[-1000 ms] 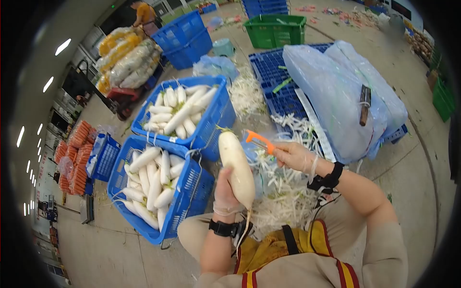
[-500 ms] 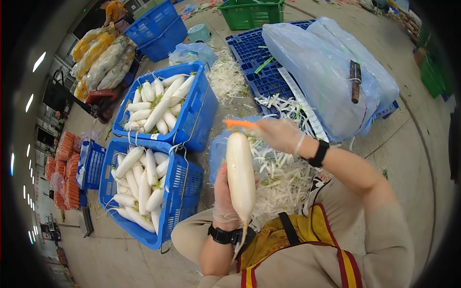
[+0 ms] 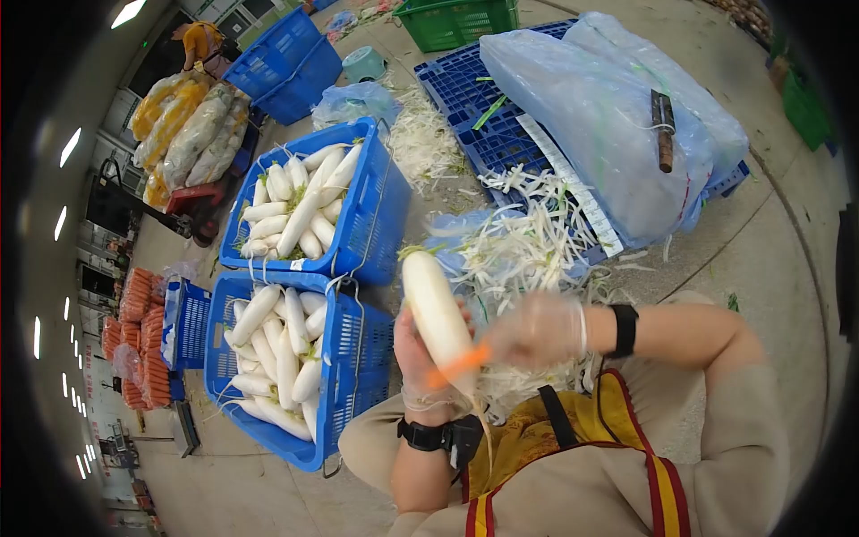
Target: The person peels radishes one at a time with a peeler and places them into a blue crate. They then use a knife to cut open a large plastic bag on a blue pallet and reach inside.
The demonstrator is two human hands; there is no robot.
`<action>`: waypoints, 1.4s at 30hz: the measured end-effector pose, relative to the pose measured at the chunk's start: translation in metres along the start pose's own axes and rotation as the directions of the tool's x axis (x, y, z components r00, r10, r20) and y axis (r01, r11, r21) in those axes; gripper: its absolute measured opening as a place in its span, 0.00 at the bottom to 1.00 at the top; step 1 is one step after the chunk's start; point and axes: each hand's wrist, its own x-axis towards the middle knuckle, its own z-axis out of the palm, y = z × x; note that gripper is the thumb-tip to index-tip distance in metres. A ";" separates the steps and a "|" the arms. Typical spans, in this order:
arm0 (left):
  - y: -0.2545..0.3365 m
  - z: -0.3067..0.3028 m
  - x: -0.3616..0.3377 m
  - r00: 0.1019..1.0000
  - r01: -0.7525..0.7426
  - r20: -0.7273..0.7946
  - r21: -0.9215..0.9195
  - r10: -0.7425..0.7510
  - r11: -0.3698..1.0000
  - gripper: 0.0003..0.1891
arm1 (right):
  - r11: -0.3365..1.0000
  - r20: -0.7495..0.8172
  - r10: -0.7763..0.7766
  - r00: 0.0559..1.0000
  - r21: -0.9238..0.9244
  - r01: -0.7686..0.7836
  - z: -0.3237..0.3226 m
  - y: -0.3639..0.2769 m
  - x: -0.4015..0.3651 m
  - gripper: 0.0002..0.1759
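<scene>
A large white radish [image 3: 434,304] stands tilted in front of me, its green-tinged top pointing away and its thin root toward my lap. My left hand [image 3: 419,358], in a clear glove, is wrapped round it from the left and below. My right hand [image 3: 537,331], gloved and blurred by motion, grips an orange peeler [image 3: 463,365] that lies across the radish's lower end. Beyond and beneath my right hand spreads a heap of white peelings [image 3: 528,246] on blue plastic.
Two blue crates [image 3: 386,215] [image 3: 358,358] of white radishes stand at the left. A blue pallet [image 3: 456,98] bears large plastic bags [image 3: 608,134] and a dark-handled knife [image 3: 663,130]. Farther back are a green crate [image 3: 456,22], filled sacks [image 3: 192,125] and a person [image 3: 201,43] bending.
My right hand has brought the peeler from the radish's top down to its root end. The radish now leans more to the left at its top. The whole view has shifted slightly.
</scene>
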 end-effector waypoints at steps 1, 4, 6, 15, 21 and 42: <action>0.003 -0.011 0.004 1.000 -0.012 0.006 -0.036 0.012 0.999 0.25 | 0.998 0.036 -0.059 0.998 0.023 0.058 0.007 0.001 -0.007 0.06; -0.002 -0.023 0.007 0.992 0.053 0.111 0.010 -0.054 0.999 0.24 | 0.991 0.069 0.089 0.994 -0.106 -0.081 0.028 0.044 0.010 0.06; -0.014 -0.011 0.006 0.961 0.165 0.238 -0.091 -0.140 0.982 0.18 | 0.926 0.052 0.289 0.956 -0.270 -0.265 0.021 0.057 0.013 0.05; -0.011 -0.005 0.003 0.997 -0.076 0.019 -0.020 0.077 0.997 0.19 | 0.992 0.030 0.093 0.995 0.081 -0.095 0.020 0.032 0.004 0.05; -0.010 0.017 -0.003 0.988 -0.135 -0.063 0.127 0.144 0.983 0.26 | 0.993 -0.031 0.112 0.993 0.033 -0.111 0.017 0.022 -0.009 0.11; -0.015 0.005 0.004 0.992 -0.058 0.122 0.132 0.042 0.989 0.25 | 0.931 -0.022 0.300 0.954 -0.208 -0.298 0.019 0.067 0.006 0.12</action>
